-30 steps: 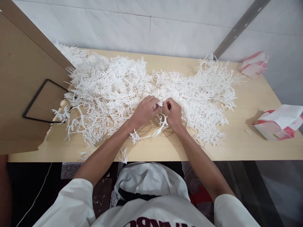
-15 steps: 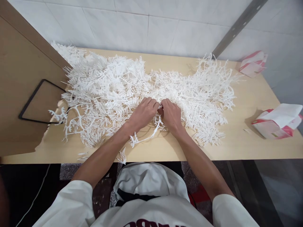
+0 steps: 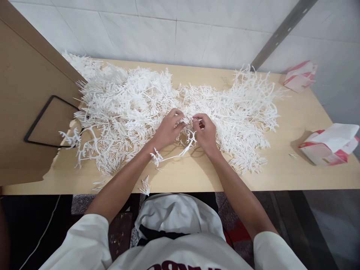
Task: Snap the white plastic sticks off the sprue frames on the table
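Observation:
My left hand (image 3: 168, 129) bends its fingers and thumb round a small white plastic sprig (image 3: 185, 120) at the middle of the table. Just to its right, my right hand (image 3: 207, 132) is closed in a pinch by the sprig, with a bit of white showing at its fingertips. Below the fingers hangs a thin white plastic branch (image 3: 182, 152) with forked ends, slanting down toward my left wrist. Which hand bears this branch is hidden. Behind both hands lie a heap of white needle-like sprigs (image 3: 129, 101) and another of white forked pieces (image 3: 250, 101).
At the left stands a cardboard box (image 3: 33, 75) with a black wire frame (image 3: 39, 118) against it. Two red-and-white paper packs (image 3: 327, 146) sit at the right. A tiled wall (image 3: 157, 33) and a metal upright (image 3: 281, 35) border the table (image 3: 281, 165) behind.
My fingers have loosened and turned, so the small sprig between them now shows. The hanging branch has shifted slightly left, and a small white bit now lies on the table below it.

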Demonstrator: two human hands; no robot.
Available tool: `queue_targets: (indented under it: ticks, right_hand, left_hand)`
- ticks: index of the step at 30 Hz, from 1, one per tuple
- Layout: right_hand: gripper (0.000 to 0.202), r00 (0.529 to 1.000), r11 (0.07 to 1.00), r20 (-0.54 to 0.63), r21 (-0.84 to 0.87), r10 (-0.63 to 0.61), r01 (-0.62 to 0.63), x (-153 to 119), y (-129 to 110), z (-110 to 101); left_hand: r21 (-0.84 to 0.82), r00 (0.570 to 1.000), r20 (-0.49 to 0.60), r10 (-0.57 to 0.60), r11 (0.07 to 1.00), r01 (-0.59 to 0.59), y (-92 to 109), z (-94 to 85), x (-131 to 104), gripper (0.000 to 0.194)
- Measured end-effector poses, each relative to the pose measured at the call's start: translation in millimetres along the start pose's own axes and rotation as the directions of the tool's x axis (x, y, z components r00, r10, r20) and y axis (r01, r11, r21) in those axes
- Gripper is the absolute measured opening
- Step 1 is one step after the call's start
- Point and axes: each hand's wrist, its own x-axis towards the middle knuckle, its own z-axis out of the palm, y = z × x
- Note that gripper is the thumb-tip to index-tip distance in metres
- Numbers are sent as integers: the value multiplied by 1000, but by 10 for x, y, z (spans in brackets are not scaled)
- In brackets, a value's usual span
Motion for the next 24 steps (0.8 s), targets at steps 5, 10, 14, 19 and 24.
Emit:
queue_targets:
  ticks: [5,10,14,19,24]
  right_hand:
    - [30,998,984,64,181,-18,6,9,-68,-23]
    - [31,987,986,157,163,-41,15,16,-85,-24]
    - [30,984,981,175,195,-41,6,26,-48,-21]
    - [31,978,973,206,231,-37,-11,40,-58,-52]
    - [29,957,989,289,141,4,-47,32,-43,-67]
  left_hand:
    - [-305,974,22,-224,927,220,-9,6,14,26]
    - [-355,963,-1,-270,901,252,3,-7,15,33]
    - [-371,973,48,-225,900,227,1,-19,17,35]
    - [-386,980,55,-193,901,199,-9,-13,21,31]
    - [-337,975,79,-210,915,224,12,13,24,28]
